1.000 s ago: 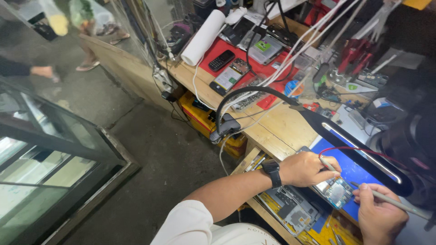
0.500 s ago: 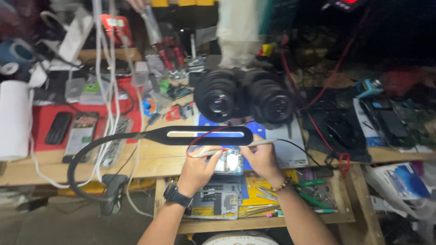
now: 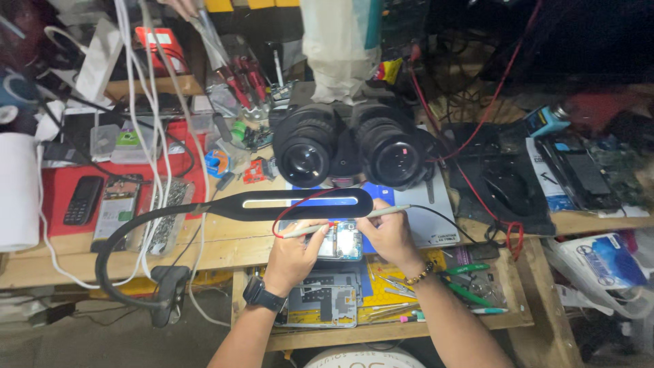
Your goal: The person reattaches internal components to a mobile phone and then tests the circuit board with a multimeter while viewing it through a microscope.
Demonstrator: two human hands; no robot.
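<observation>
Two hands, left (image 3: 291,253) and right (image 3: 386,235), each grip one probe over one opened phone (image 3: 342,241).

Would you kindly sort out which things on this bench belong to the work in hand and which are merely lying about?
In use:
left hand steadying the opened phone
right hand holding a probe
second probe in the left hand
lamp
microscope

Lying about:
black keypad phone
paper roll
green-handled pliers
computer mouse
</observation>
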